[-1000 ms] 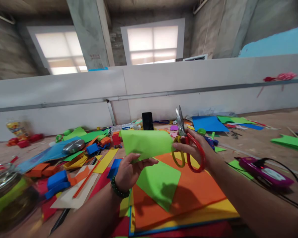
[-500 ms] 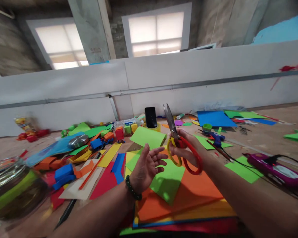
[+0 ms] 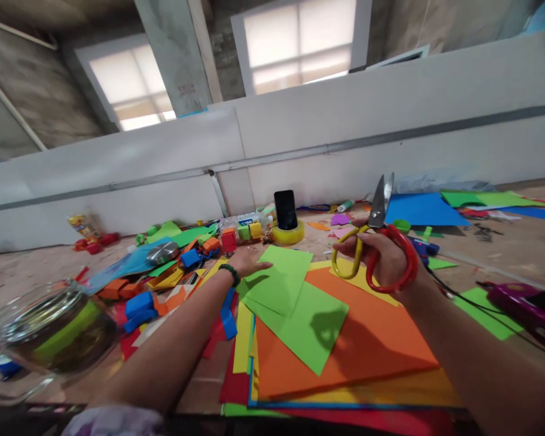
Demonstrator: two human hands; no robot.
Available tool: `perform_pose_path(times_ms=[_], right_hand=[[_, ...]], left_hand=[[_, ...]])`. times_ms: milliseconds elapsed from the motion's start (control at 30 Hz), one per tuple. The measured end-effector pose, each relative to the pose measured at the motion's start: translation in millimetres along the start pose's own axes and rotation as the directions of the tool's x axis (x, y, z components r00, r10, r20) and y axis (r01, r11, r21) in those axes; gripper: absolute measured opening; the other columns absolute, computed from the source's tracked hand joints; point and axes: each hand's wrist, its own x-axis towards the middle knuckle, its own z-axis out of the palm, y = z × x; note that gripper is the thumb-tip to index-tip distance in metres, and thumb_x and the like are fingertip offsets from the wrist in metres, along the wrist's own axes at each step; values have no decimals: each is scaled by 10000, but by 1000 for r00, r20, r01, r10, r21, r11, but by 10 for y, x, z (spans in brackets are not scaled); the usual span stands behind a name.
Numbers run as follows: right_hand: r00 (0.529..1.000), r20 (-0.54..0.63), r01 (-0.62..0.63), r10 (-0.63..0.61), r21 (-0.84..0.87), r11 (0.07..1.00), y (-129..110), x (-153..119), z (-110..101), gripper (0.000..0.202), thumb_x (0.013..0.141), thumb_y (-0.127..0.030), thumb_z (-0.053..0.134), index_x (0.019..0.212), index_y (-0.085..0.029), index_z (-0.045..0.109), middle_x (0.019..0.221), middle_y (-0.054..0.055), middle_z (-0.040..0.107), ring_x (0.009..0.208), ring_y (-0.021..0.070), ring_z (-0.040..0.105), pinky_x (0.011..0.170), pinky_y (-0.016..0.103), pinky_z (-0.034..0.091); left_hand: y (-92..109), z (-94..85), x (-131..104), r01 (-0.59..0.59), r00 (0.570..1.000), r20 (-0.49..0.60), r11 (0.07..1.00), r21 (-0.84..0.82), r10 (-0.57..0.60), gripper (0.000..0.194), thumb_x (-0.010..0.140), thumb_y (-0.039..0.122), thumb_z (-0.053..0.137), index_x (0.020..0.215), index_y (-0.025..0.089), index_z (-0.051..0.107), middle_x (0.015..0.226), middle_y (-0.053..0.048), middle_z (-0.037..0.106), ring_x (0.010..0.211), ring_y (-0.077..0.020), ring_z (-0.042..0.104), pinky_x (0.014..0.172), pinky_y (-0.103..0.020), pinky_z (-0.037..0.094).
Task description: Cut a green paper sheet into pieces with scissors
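Note:
My right hand (image 3: 381,257) holds a pair of scissors (image 3: 378,209) by the handles, one loop yellow and one red. Their metal blades point up, slightly apart. My left hand (image 3: 247,265), with a dark beaded bracelet at the wrist, reaches forward at the left edge of a light green paper sheet (image 3: 284,275). Its thumb stretches out over that sheet; the other fingers are partly hidden. Another green sheet (image 3: 315,330) lies partly underneath, on top of orange paper (image 3: 381,339) in a stack of coloured sheets.
A glass teapot (image 3: 59,333) stands at the left. Blue and orange paper pieces (image 3: 140,309) lie beyond it. A phone (image 3: 285,209) leans upright at a yellow tape roll (image 3: 293,233). To the right are a blue sheet (image 3: 424,210) and a purple device (image 3: 522,306) with a black cable.
My left hand has moved forward and left, away from the scissors. My right hand has carried the scissors right. The upper green sheet now lies closer, over the other one. The view has tilted.

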Motion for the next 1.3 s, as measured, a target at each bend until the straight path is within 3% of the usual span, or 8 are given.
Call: perform_pose_path(times_ms=[167,300,367,533,767,933,1100,1300], right_hand=[[995,72,-80,73,101,992,36,-26,-1,386,709,-258,670,1083,-256,574,828,25,708,795,259,719,756,417,572],[996,48,-70,71,-8,997,46,-43,20,430,659,-292,751,1045,-242,569,828,8,687,693,211,702,714,379,587],[996,46,-65,70,-108,992,42,-50,33,482,615,-346,810,1017,-233,569,768,-15,656,648,196,688,653,344,582],[994,29,-93,103,-248,964,108,-30,82,553,573,-516,840,939,-205,567,776,0,630,631,201,686,526,288,537],[979,108,-161,172,-99,982,271,-72,200,573,582,-552,834,918,-222,506,695,-37,600,672,201,705,750,382,600],[949,202,-251,243,18,968,287,-128,220,537,619,-489,834,970,-233,517,823,9,681,739,207,717,758,380,600],[930,270,-284,249,96,954,279,-163,236,477,589,-309,844,961,-234,555,780,-21,658,721,170,678,672,319,573],[973,145,-197,179,123,973,233,-87,167,482,556,-244,805,966,-242,552,783,-34,611,695,148,621,609,276,515]], left_hand=[[-139,39,201,130,990,13,948,290,-140,388,455,135,896,779,217,700,915,-54,720,1139,-299,577,916,-304,479],[-56,63,239,216,976,-71,903,370,-205,286,863,318,665,1103,167,630,1142,-83,635,1044,-227,613,879,-391,526],[56,84,200,230,973,-100,904,361,-207,294,925,328,581,1154,144,597,1138,-85,627,964,-200,635,819,-392,551],[437,238,-126,91,993,-88,974,208,-74,194,706,234,763,838,120,679,702,-50,708,605,-174,650,610,-294,535],[698,524,-714,-105,994,-26,989,-102,103,360,647,282,798,964,163,675,785,-27,748,609,-164,680,590,-264,549],[699,562,-815,-140,990,-44,954,-264,133,342,693,246,765,1020,212,668,861,4,755,683,-157,704,688,-273,567],[633,576,-826,-95,995,-52,934,-343,82,312,704,222,755,1003,198,673,853,9,760,699,-165,711,711,-274,568],[497,658,-970,185,971,208,913,-364,-114,585,834,639,545,1123,144,663,1004,-109,747,990,-299,691,832,-389,550]])
